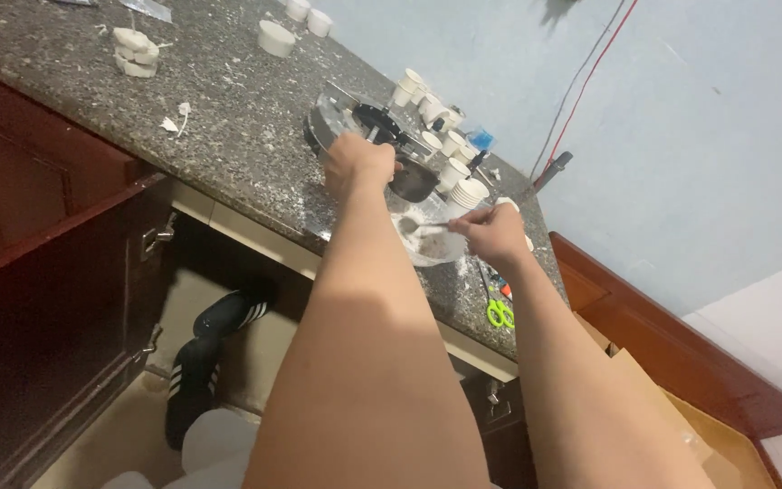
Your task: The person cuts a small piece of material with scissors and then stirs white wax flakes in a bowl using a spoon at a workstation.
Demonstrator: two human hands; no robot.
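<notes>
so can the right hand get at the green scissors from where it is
Probably yes: the green scissors lie uncovered on the counter just beside the right hand, nothing between them, though that hand already holds a thin utensil.

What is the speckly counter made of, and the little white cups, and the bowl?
The counter looks like polished granite: grey speckled grain with a slight sheen. The small white cups seem to be paper or thin plastic; too small to tell. The bowl under the right hand looks like clear plastic or glass.
</notes>
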